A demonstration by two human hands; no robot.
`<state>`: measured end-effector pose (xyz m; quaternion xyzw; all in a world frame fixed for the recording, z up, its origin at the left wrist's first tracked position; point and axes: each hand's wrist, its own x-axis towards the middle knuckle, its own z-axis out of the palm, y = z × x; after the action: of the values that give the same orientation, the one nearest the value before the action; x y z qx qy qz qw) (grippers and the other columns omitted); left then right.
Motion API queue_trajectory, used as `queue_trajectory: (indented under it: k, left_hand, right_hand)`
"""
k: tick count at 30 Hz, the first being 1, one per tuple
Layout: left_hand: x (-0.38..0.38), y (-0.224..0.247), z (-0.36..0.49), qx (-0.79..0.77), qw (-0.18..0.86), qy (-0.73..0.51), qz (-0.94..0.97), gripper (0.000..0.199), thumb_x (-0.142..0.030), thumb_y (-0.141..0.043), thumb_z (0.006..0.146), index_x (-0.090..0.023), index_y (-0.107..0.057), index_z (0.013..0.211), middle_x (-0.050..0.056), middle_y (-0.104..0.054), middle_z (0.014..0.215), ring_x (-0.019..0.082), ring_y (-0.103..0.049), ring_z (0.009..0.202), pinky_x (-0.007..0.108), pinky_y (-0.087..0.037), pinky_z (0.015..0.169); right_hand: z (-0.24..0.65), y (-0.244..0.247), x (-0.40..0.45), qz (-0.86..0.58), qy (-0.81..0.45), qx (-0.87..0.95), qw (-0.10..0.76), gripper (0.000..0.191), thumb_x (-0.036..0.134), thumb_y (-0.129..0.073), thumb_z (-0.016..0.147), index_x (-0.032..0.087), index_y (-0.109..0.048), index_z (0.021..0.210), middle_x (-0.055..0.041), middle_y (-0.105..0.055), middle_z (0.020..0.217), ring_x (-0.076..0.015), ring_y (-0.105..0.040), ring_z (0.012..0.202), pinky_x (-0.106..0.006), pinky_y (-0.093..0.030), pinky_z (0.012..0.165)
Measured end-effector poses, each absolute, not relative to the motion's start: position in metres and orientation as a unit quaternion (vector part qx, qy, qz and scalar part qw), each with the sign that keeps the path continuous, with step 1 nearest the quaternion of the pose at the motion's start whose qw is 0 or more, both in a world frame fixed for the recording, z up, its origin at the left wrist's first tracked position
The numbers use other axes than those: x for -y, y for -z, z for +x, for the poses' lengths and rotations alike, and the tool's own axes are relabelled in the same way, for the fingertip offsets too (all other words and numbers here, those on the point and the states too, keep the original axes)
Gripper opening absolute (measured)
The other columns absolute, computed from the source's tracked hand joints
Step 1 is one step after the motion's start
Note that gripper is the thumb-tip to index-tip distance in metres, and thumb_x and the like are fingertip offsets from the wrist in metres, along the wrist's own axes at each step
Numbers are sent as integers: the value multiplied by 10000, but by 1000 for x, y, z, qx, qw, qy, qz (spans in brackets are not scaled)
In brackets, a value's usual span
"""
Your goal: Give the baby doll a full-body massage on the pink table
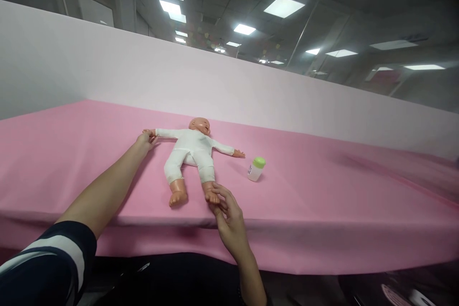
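A baby doll [193, 146] in a white cloth suit lies on its back on the pink-covered table [304, 191], arms spread and head toward the wall. My left hand [146, 139] is stretched out to the doll's hand on the left side, its fingers closed around it. Nearer the table's front edge, my right hand [227, 210] has the doll's right-side foot between thumb and fingers. A small clear bottle [256, 169] with a green cap stands to the right of the doll, touched by neither hand.
Behind the table runs a low white wall [143, 71] with glass above it, reflecting ceiling lights. The table's front edge [304, 224] is close to my body. Dark objects lie in shadow below at the lower right.
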<state>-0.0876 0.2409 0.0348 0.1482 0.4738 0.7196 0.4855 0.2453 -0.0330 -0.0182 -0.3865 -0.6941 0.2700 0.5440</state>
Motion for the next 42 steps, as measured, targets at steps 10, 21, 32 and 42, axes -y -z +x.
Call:
queue_trajectory:
  k: [10,21,32,42]
  left_hand:
    - [-223,-45,-39,-456,171,-711,507,252,-311,-690,863,-221,-550,1053,80,-661,1141,228,-669,1028,358,-588,818]
    - [-194,-42,-16,-426,22,-497,755,219,-365,-552,974,-240,-605,1145,82,-687,1177,242,-659,1032,365,-544,840]
    - [-236,-33,-70,-488,320,-745,324,136,-205,-670,876,-202,-541,920,68,-663,1004,198,-681,962,326,-594,825]
    - [-239,-29,-81,-511,412,-712,250,151,-80,-651,836,-184,-555,785,40,-643,830,164,-674,811,311,-574,834]
  right_hand:
    - [219,-52,-18,-334,-244,721,556,350,164,-529,955,253,-616,1283,-67,-644,1343,-206,-654,1188,-366,-563,1024]
    - [200,-61,-66,-337,-256,738,526,360,138,-512,889,211,-635,1220,-81,-660,1309,-227,-621,1240,-387,-537,1048]
    - [255,-36,31,-375,-310,729,482,367,178,-518,963,271,-629,1300,-73,-599,1415,-196,-681,1159,-355,-564,1038]
    - [261,-4,30,-366,-316,696,530,314,222,-552,980,265,-653,1273,-92,-587,1432,-210,-666,1202,-358,-581,1018]
